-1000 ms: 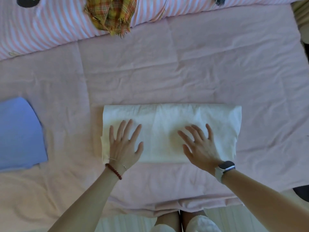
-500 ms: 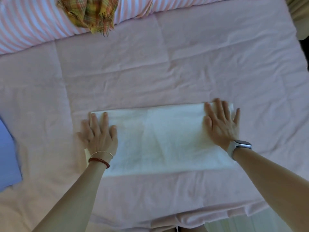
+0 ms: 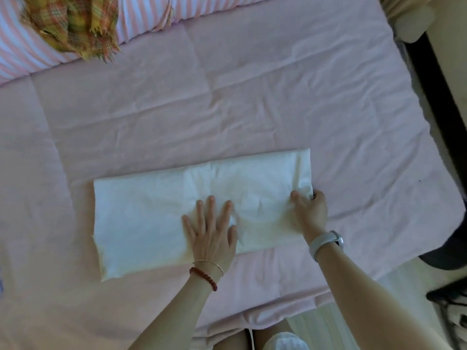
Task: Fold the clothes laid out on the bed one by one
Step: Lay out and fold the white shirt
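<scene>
Left hand (image 3: 211,236) presses flat on the white garment (image 3: 151,223); right hand (image 3: 309,213) pinches its right edge.

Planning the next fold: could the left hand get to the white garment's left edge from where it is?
Probably yes. The left hand lies flat near the middle of the folded white garment, and only bare cloth lies between it and the left edge. The right hand pinches the opposite end, well clear.
</scene>
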The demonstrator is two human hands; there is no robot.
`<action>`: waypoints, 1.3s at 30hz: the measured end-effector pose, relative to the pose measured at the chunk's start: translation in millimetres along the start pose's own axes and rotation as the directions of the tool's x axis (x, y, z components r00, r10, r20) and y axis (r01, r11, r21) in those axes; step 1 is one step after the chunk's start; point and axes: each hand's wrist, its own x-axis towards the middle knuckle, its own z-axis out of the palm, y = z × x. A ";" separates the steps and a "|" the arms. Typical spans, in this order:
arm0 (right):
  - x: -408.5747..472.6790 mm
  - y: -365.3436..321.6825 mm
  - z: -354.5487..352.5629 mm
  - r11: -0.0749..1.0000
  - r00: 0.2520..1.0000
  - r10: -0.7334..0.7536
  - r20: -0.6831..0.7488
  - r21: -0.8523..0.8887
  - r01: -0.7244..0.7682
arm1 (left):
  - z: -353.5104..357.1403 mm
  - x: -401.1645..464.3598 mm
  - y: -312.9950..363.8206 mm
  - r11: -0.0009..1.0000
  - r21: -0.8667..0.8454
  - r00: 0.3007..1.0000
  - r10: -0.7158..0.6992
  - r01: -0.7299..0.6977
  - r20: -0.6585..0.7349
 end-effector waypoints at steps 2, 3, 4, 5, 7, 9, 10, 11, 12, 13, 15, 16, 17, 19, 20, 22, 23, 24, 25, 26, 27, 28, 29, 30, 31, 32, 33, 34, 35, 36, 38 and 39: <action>8.7 -2.1 -1.5 0.998 0.997 0.052 0.063 -0.034 -0.049 | 2.9 1.8 -3.0 1.000 0.012 1.000 -0.005 0.005 0.020; 11.9 -3.2 -3.4 0.997 0.995 0.055 0.084 -0.058 -0.050 | 3.1 2.5 -4.2 1.000 0.024 0.999 -0.002 0.001 0.033; 13.3 -4.8 -5.6 0.997 0.994 0.052 0.098 -0.068 -0.046 | 2.8 3.1 -5.2 0.999 0.035 0.999 0.000 -0.002 0.044; 13.8 -6.0 -7.9 0.997 0.993 0.049 0.109 -0.063 -0.042 | 2.9 3.7 -5.6 0.999 0.044 0.999 0.000 -0.002 0.053; 10.9 -9.3 -11.9 0.998 0.991 0.039 0.129 -0.044 -0.033 | 3.4 3.8 -5.7 0.999 0.047 0.997 -0.013 0.009 0.070; 4.8 -13.0 -15.3 0.999 0.989 0.012 0.151 -0.037 -0.007 | 1.3 3.6 -4.4 0.999 0.022 0.997 -0.025 0.023 0.075; 0.3 -15.9 -17.5 1.000 0.988 -0.011 0.153 -0.027 0.016 | -1.2 3.9 -3.4 1.000 0.009 0.997 -0.029 0.028 0.072; -5.2 -19.2 -20.3 0.999 0.988 -0.044 0.145 -0.017 0.047 | -4.3 4.0 -2.9 0.999 -0.005 0.997 -0.031 0.032 0.075; -11.1 -23.1 -23.1 0.996 0.988 -0.083 0.133 -0.008 0.085 | -7.4 4.0 -2.8 0.999 -0.031 0.997 -0.034 0.036 0.076; -17.9 -27.4 -25.7 0.992 0.984 -0.124 0.125 0.004 0.124 | -11.0 3.7 -3.3 0.996 -0.078 0.997 -0.037 0.042 0.068; -35.6 -39.6 -29.5 0.980 0.970 -0.197 0.145 0.028 0.195 | -21.3 1.8 -6.5 0.974 -0.219 0.998 -0.061 0.062 0.011; -45.8 -46.8 -30.1 0.973 0.957 -0.232 0.172 0.040 0.228 | -28.2 0.4 -9.1 0.952 -0.297 0.996 -0.084 0.075 -0.019; -55.9 -54.1 -29.1 0.964 0.941 -0.267 0.207 0.049 0.263 | -35.9 -1.8 -12.8 0.922 -0.376 0.992 -0.117 0.091 -0.047; -77.6 -69.6 -21.9 0.942 0.898 -0.331 0.289 0.053 0.330 | -51.7 -8.2 -24.3 0.840 -0.528 0.971 -0.210 0.120 -0.114; -88.6 -76.6 -15.2 0.931 0.871 -0.358 0.335 0.060 0.359 | -59.5 -12.0 -31.7 0.793 -0.594 0.952 -0.271 0.137 -0.141; -111.0 -87.7 4.8 0.907 0.812 -0.405 0.420 0.070 0.416 | -75.3 -21.0 -50.3 0.675 -0.714 0.896 -0.414 0.185 -0.159; -122.7 -92.4 17.5 0.895 0.785 -0.420 0.456 0.062 0.442 | -82.6 -26.3 -61.4 0.598 -0.774 0.858 -0.491 0.208 -0.149; -135.2 -96.4 31.5 0.883 0.759 -0.429 0.490 0.051 0.466 | -89.0 -32.5 -73.6 0.515 -0.827 0.820 -0.559 0.228 -0.122; -149.0 -99.9 47.7 0.872 0.733 -0.436 0.523 0.043 0.488 | -94.6 -40.3 -88.3 0.423 -0.873 0.784 -0.616 0.242 -0.082; -161.9 -103.4 64.0 0.862 0.711 -0.442 0.548 0.038 0.506 | -98.3 -47.9 -102.8 0.323 -0.914 0.752 -0.658 0.245 -0.031; -173.4 -106.5 81.1 0.858 0.696 -0.436 0.570 0.030 0.512 | -100.7 -55.6 -117.1 0.216 -0.948 0.724 -0.690 0.233 0.021; -184.6 -109.1 99.4 0.852 0.680 -0.434 0.591 0.025 0.522 | -102.1 -63.6 -132.0 0.116 -0.970 0.698 -0.712 0.215 0.069; -194.9 -111.4 118.1 0.850 0.661 -0.420 0.622 0.015 0.526 | -102.1 -70.8 -145.5 0.030 -0.979 0.681 -0.723 0.201 0.118; -204.9 -113.7 135.0 0.845 0.632 -0.406 0.660 0.007 0.535 | -100.6 -77.3 -157.2 -0.043 -0.979 0.673 -0.720 0.200 0.169; -214.1 -116.0 150.3 0.855 0.601 -0.368 0.710 0.005 0.518 | -97.8 -82.3 -167.2 -0.101 -0.972 0.671 -0.708 0.210 0.219; -221.9 -117.3 164.1 0.881 0.560 -0.313 0.767 0.015 0.473 | -93.4 -85.7 -175.9 -0.145 -0.963 0.671 -0.693 0.229 0.264; -227.2 -117.7 175.1 0.903 0.523 -0.250 0.815 0.000 0.430 | -88.7 -87.2 -182.6 -0.172 -0.951 0.667 -0.680 0.258 0.304; -229.5 -117.3 182.6 0.910 0.500 -0.203 0.842 -0.026 0.414 | -83.6 -87.2 -188.2 -0.181 -0.940 0.663 -0.671 0.289 0.333; -228.6 -116.4 185.4 0.890 0.496 -0.191 0.847 -0.065 0.452 | -78.7 -85.7 -192.5 -0.165 -0.934 0.664 -0.665 0.317 0.343; -224.9 -114.8 184.8 0.838 0.515 -0.236 0.824 -0.096 0.538 | -74.0 -83.8 -195.4 -0.118 -0.931 0.671 -0.662 0.346 0.333; -212.5 -111.1 177.0 0.694 0.558 -0.406 0.724 -0.153 0.704 | -65.4 -77.5 -196.4 0.056 -0.909 0.691 -0.670 0.414 0.273; -205.1 -109.1 171.4 0.644 0.562 -0.487 0.669 -0.160 0.748 | -61.7 -74.1 -194.6 0.153 -0.879 0.695 -0.678 0.451 0.239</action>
